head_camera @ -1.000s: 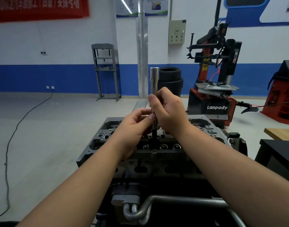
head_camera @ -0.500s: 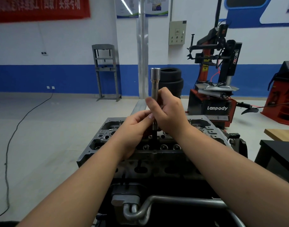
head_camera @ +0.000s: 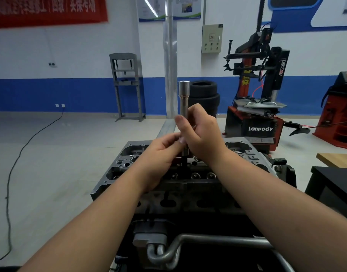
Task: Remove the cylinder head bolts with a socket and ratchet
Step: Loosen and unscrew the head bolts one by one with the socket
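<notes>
Holding the socket (head_camera: pixel 183 107) upright over the head (head_camera: pixel 247 154), we pinch it with right hand (head_camera: pixel 203 134) and left hand (head_camera: pixel 162 148), likely spinning a dark bolt (head_camera: pixel 184 161) out.

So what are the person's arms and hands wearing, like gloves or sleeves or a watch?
Nothing at all. The left hand and right hand have no gloves, rings or watch. Both forearms are bare all the way to the bottom edge of the picture, so no sleeves show. The fingernails are short and plain.
</notes>
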Available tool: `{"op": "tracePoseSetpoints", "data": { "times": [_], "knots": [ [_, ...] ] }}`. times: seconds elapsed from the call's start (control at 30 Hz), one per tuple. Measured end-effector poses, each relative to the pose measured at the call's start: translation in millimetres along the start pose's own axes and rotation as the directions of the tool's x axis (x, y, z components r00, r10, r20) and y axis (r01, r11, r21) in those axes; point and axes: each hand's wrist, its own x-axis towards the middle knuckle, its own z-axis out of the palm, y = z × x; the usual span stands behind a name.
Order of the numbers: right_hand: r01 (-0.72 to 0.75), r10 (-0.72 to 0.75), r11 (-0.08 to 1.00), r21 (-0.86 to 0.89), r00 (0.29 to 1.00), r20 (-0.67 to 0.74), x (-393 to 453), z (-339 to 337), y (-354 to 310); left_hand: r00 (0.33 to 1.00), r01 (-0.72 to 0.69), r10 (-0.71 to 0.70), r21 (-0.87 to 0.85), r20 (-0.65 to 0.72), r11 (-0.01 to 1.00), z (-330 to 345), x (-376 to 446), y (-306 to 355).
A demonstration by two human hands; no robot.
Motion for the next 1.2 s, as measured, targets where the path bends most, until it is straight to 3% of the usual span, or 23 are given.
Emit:
{"op": "tracePoseSetpoints", "data": {
  "times": [0.13, 0.4, 0.67, 0.9, 1.07, 1.2],
  "knots": [
    [-0.037, 0.036, 0.999, 0.005, 0.999, 0.039, 0.5, 2.7, -3.2, 1.000, 0.029, -0.028, -0.075, 0.007, 0.997, -2.2, -0.8, -0.3],
    [0.035, -0.036, 0.999, 0.029, 0.999, 0.031, 0.0, -1.9, -2.5, 0.994, -0.067, 0.063, -0.046, -0.084, 0.997, 0.9, -0.3, -1.5],
    [-0.015, 0.014, 0.999, 0.036, 0.999, 0.036, 0.3, -0.7, -2.3, 1.000, 0.010, -0.010, -0.062, 0.011, 0.998, -1.0, 0.0, -1.8],
    [0.011, -0.011, 1.000, -0.005, 0.999, 0.033, -0.9, 0.6, -1.4, 0.991, -0.062, 0.056, -0.043, -0.119, 0.997, -1.0, 1.3, -6.5],
    [-0.044, 0.042, 0.999, 0.018, 0.996, 0.083, 0.1, 2.2, -3.7, 1.000, 0.014, -0.014, -0.102, -0.007, 0.995, -1.9, 0.7, -2.8],
    [-0.019, 0.019, 1.000, 0.007, 0.996, 0.084, 0.2, 2.1, -4.5, 1.000, 0.008, -0.009, -0.121, -0.009, 0.993, -2.8, 0.5, -2.3]
  ]
}}
